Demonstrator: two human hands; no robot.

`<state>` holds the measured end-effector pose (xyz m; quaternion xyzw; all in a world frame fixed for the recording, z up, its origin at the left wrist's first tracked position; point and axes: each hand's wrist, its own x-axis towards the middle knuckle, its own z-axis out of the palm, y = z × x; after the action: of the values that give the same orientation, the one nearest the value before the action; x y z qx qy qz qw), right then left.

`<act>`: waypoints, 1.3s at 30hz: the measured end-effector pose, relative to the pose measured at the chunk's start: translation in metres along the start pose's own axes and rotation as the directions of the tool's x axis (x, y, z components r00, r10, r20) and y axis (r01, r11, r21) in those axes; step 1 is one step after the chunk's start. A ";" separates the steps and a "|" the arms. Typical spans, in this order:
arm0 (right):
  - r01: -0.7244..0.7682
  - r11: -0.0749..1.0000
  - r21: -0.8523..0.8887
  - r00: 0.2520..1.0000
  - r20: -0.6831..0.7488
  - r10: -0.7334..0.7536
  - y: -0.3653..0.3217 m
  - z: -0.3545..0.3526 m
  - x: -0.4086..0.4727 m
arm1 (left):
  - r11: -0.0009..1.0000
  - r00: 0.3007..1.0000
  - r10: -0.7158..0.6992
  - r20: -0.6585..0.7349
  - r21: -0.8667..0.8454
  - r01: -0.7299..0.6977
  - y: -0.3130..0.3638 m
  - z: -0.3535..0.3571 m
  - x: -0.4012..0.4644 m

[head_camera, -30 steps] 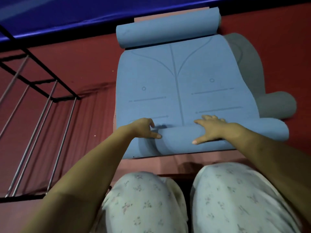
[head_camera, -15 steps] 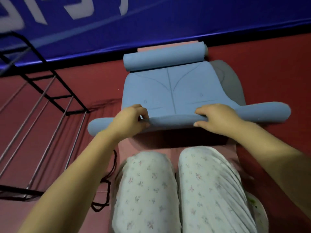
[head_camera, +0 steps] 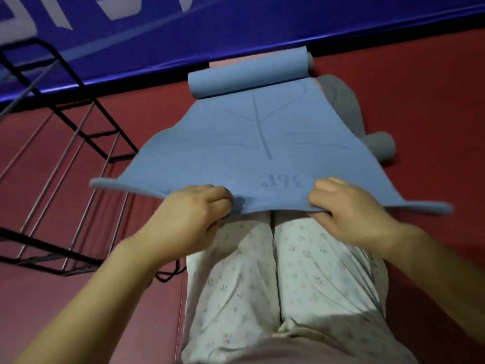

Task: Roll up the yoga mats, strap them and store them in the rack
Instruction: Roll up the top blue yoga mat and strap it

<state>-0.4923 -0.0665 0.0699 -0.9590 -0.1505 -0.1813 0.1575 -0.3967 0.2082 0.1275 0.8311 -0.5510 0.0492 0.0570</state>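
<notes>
Red padded floor [head_camera: 420, 82] fills the scene, bounded at the far side by a blue wall banner [head_camera: 236, 19]. On the left stands a black metal rack [head_camera: 78, 143] with thin grey rods; a black cord [head_camera: 168, 275] lies on the floor just beside its near corner.

A blue yoga mat [head_camera: 236, 143] lies ahead of the person's knees. Its far end is rolled into a tube [head_camera: 249, 72] near the banner. Its near edge is raised off the floor and spread flat, with both outer corners drooping sideways. Printed guide lines and a small mark show on its upper face.

The left hand [head_camera: 191, 219] pinches the near edge left of centre, fingers curled over it. The right hand [head_camera: 351, 211] grips the same edge right of centre, fingers on top of it.

A grey mat [head_camera: 346, 106], partly rolled, lies under and to the right of the blue one. Light floral trousers [head_camera: 275, 285] cover the legs below the raised edge.
</notes>
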 end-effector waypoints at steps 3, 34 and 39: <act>0.098 0.995 -0.026 0.995 0.037 -0.097 -0.010 -0.004 -0.011 | 0.997 0.998 0.063 0.017 0.035 -0.064 0.008 -0.003 -0.013; -0.096 0.991 0.097 0.983 -0.148 0.110 -0.028 0.005 -0.003 | 0.988 0.966 0.054 -0.254 0.152 -0.015 0.013 0.025 0.021; -0.139 0.968 0.209 0.978 -0.125 0.167 -0.029 0.014 -0.009 | 0.998 0.970 -0.062 -0.235 -0.024 0.058 0.024 0.029 0.013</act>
<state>-0.5066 -0.0375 0.0610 -0.9319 -0.0816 -0.2203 0.2763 -0.4134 0.1825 0.1012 0.8351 -0.5153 0.1412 0.1305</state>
